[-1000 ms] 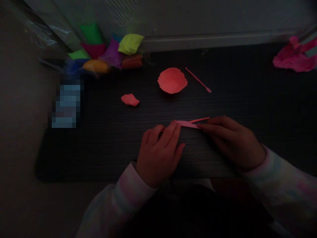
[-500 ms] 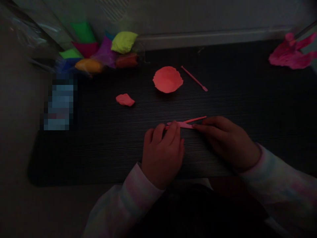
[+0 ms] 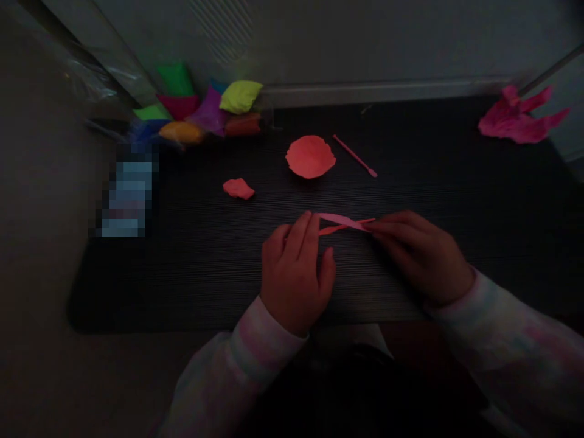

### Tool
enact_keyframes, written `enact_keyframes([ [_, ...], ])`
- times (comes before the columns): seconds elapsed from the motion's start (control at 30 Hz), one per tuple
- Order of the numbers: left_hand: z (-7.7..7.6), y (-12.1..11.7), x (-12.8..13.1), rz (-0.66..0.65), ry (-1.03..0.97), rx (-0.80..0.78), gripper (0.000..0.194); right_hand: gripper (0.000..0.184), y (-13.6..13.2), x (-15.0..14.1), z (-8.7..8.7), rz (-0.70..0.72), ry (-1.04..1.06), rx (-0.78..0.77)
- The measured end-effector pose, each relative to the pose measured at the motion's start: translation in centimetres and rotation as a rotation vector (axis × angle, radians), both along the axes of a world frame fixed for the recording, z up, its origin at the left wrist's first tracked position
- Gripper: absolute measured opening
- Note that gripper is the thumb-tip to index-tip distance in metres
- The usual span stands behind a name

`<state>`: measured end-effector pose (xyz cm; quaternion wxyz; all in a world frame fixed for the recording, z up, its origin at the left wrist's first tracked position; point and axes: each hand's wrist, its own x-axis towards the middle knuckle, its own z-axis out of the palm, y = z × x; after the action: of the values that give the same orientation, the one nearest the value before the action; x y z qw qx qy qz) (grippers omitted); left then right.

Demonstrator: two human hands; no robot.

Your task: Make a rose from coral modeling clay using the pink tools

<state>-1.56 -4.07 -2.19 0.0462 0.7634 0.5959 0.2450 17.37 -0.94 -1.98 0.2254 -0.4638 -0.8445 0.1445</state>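
Between my hands a thin coral strip of modelling clay (image 3: pixel 331 230) lies on the dark table. My right hand (image 3: pixel 422 252) pinches the end of a pink modelling knife (image 3: pixel 340 219), which crosses over the strip. My left hand (image 3: pixel 294 274) rests palm down with fingers stretched and thumb apart. Its fingertips cover the strip's left end and touch or nearly touch the knife's tip. Beyond them sits a shallow coral clay bowl (image 3: pixel 310 158) with an uneven rim. A small coral clay lump (image 3: pixel 238 188) lies to the bowl's left.
A second slim pink tool (image 3: pixel 354 156) lies right of the bowl. Colourful packets (image 3: pixel 201 115) in clear plastic fill the back left, near a blurred-out phone-like object (image 3: pixel 128 198). A crumpled pink item (image 3: pixel 520 118) sits at the far right. A wall (image 3: pixel 365 48) stands behind the table.
The knife's tip has swung away from me, showing more of the strip beneath. My left thumb has spread from the fingers. The whole view has shifted slightly.
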Motion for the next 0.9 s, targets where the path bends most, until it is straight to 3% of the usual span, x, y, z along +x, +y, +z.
enact_keyframes([
  [0.27,0.0,0.0,1.7,-0.126,0.160,-0.061,0.040,0.026,-0.3,0.7,-0.8,0.028,-0.111,0.065],
  [0.9,0.1,-0.1,2.8,-0.100,0.203,-0.111,0.043,0.024,-0.4,0.5,-0.9,0.013,-0.121,0.073],
])
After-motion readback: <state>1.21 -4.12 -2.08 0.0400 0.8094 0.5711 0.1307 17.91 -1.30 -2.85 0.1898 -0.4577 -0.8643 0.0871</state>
